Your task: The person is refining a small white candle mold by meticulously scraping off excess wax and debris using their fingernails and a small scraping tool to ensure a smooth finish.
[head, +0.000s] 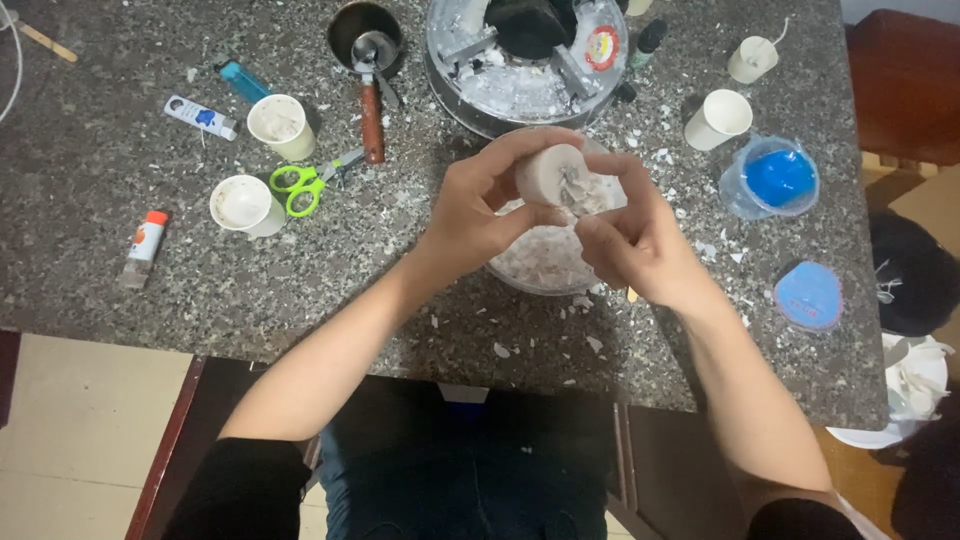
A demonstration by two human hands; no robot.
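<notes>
A speckled granite counter (120, 270) is carrying scattered white chips. Both hands are holding a pale wax cylinder (553, 175) above a clear bowl (520, 275) of wax fragments: the left hand (470, 215) is gripping its side, and the right hand (640, 235) is pinching its broken face. Far left, two paper cups (280, 125) are standing beside green scissors (298, 187). At right, a blue lid (808, 296) is lying near the counter edge.

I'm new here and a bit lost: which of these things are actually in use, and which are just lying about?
In use: left hand and right hand gripping a white wax block over a bowl of wax chips.

Lying about: green scissors, blue lighter, paper cups, glue stick.
</notes>
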